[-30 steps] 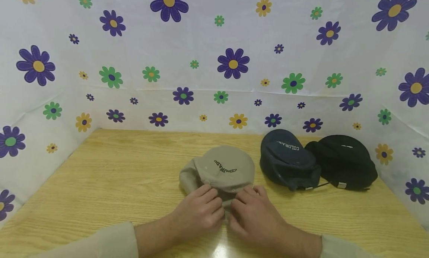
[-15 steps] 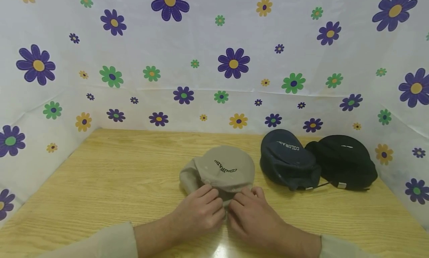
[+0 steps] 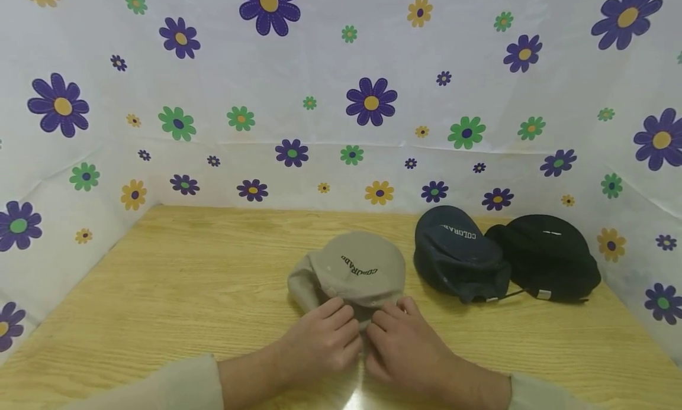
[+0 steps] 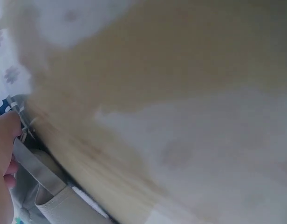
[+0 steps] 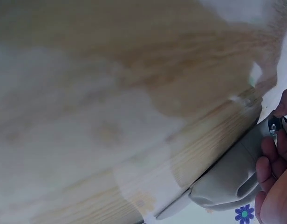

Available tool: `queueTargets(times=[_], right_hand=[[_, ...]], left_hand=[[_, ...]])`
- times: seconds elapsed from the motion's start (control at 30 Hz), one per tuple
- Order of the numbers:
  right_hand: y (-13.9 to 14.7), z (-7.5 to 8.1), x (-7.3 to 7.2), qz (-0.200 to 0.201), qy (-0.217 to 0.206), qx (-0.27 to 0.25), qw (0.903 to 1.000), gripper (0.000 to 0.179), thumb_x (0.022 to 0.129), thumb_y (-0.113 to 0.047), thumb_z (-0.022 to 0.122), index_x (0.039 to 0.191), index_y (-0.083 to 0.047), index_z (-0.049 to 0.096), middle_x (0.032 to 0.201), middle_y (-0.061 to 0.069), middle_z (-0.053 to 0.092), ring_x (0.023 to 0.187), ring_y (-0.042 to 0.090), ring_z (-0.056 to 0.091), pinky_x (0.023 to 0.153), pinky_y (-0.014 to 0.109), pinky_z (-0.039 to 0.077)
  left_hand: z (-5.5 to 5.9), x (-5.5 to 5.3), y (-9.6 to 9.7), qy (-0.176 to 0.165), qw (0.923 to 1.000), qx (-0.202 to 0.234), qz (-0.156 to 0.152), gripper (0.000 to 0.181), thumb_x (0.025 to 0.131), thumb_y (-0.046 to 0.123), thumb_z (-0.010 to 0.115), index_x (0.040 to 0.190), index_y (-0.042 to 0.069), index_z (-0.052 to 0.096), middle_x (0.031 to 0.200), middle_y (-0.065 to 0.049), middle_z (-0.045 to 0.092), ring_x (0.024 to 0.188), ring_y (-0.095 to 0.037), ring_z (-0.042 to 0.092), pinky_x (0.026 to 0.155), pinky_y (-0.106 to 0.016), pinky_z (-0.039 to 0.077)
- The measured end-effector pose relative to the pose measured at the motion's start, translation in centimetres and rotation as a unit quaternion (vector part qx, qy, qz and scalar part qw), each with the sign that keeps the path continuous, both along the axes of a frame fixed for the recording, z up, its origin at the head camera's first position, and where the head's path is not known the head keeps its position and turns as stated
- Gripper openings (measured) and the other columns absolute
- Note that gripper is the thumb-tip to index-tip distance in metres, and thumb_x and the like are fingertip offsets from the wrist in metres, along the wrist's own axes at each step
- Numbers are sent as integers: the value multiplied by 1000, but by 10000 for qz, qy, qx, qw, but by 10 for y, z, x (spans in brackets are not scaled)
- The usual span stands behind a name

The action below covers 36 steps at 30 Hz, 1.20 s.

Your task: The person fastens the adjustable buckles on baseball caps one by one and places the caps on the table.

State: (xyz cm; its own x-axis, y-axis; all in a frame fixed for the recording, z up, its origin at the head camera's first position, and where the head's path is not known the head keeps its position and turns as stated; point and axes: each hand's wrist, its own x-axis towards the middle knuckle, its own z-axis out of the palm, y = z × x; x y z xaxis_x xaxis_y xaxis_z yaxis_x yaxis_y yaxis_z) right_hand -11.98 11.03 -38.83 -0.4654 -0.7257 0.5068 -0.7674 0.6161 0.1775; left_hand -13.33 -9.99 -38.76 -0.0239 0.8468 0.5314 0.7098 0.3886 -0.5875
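A beige cap (image 3: 367, 250) with dark "COLORADO" lettering sits on the table in front of me, its back opening facing me. At that opening my left hand (image 3: 325, 342) pinches the cap's beige strap (image 4: 38, 170), which shows in the left wrist view. Close beside it my right hand (image 3: 407, 345) grips the strap's other side. In the right wrist view a small metal buckle (image 5: 273, 128) shows at the right fingertips, against the beige cap fabric (image 5: 232, 172). The fingers hide most of where the strap ends meet.
A navy cap (image 3: 453, 250) and a black cap (image 3: 549, 250) lie side by side at the back right of the wooden table (image 3: 202, 268). A white flower-patterned cloth (image 3: 298, 55) stands behind and along both sides.
The left hand has shifted slightly to the right, and the cap's left side has moved a little with it. Both hands stay at the strap, and the other caps have not moved.
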Motion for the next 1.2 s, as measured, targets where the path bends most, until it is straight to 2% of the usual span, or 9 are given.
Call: queueTargets(times=[0.1,0.23,0.5,0.8,0.93,1.2], right_hand=[[2,1,1,25,-16,51,10000,16,82,-29,60,72,-18,56,75,-7,50,78,15,46,80,36,34],[2,2,2,-84,-261,-28,9996,14,87,-30,61,78,-19,57,77,-8,50,79,12,48,80,34,33],[1,-1,-1,-287,-484,14,9984,12,93,-28,60,84,-20,58,80,-10,52,83,10,51,83,32,33],[1,-2,-3,-106,-151,26,9998,14,88,-25,60,77,-18,55,74,-8,50,77,13,46,82,35,33],[1,-1,-2,-180,-244,1,9995,15,87,-25,60,75,-18,53,73,-7,50,76,13,46,82,34,34],[2,0,-2,-296,-414,-98,9987,19,83,-24,62,69,-19,49,69,-8,44,72,13,41,80,34,32]], left_hand=[[-1,-1,1,-38,10000,65,3,27,93,11,47,70,16,61,73,4,58,75,-18,57,80,-33,48],[-2,-5,0,-158,9995,288,32,26,92,12,48,71,15,63,73,3,58,75,-19,57,78,-33,47],[-2,-9,-4,-429,9977,513,-55,16,85,18,57,72,14,65,74,4,59,76,-17,57,79,-30,47],[-1,-9,-4,-307,9989,354,-80,13,84,19,59,73,14,64,74,4,59,75,-18,56,78,-31,47],[-2,-10,-4,-385,9984,400,-69,12,83,19,59,74,14,65,75,3,60,76,-18,57,78,-31,47],[-3,-9,-5,-418,9979,496,-67,27,93,16,46,75,13,65,76,3,60,76,-18,57,78,-30,47]])
